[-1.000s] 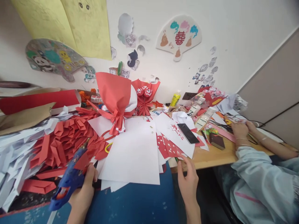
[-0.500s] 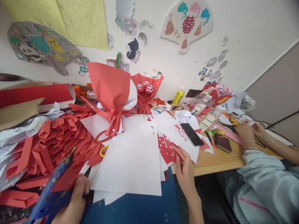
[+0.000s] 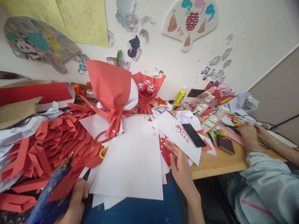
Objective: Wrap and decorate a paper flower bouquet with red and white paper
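At the lower left, my left hand (image 3: 73, 199) is closed around a blue hot glue gun (image 3: 48, 193), its nozzle pointing up and away. A piece of red paper (image 3: 67, 180) lies against the gun at the same hand; the exact grip on it is partly hidden. My right hand (image 3: 181, 165) is open, its fingers stretched over red paper with white cut-out specks (image 3: 164, 149), seeming to touch it. Between my hands lie white paper sheets (image 3: 130, 165) in a loose stack.
Folded red paper pieces (image 3: 67, 133) heap at left. A red paper bouquet wrap (image 3: 112, 90) stands behind the sheets, beside red-handled scissors (image 3: 101, 137). A black phone (image 3: 193, 135) lies right. A co-worker's hands (image 3: 249, 133) are at far right.
My right hand's fingers have shifted slightly left and spread more over the red patterned paper. My left hand still holds the glue gun. The view has shifted slightly.
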The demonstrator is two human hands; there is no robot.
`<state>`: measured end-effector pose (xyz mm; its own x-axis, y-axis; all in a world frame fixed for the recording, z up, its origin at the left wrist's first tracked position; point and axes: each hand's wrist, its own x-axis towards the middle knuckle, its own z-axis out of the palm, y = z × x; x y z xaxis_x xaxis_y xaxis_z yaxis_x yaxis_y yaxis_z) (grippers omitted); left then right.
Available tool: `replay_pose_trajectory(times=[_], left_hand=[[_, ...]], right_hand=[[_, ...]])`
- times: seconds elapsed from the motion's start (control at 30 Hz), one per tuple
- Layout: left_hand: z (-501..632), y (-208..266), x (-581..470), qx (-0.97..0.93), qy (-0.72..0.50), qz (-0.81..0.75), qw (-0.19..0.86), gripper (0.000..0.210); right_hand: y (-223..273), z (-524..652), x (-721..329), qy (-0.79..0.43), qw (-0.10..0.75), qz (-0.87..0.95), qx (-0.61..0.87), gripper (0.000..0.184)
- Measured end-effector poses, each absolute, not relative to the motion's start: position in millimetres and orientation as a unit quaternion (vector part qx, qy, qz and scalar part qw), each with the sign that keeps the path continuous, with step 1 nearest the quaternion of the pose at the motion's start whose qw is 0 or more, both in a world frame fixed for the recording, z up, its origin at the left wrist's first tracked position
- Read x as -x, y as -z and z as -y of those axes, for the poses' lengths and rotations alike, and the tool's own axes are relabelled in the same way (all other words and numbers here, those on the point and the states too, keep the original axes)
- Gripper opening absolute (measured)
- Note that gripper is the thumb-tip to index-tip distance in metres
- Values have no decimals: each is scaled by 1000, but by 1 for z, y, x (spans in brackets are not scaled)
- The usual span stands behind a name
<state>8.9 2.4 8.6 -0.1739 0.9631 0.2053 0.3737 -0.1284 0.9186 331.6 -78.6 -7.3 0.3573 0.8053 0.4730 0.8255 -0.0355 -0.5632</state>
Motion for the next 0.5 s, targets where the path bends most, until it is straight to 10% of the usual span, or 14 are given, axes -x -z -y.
replay_pose_trajectory(times=[0.5], left_hand=[[0, -19, -10, -560, -478, -598, 317, 37]], right_hand=[[3, 69, -332, 70, 339, 588, 731, 28]])
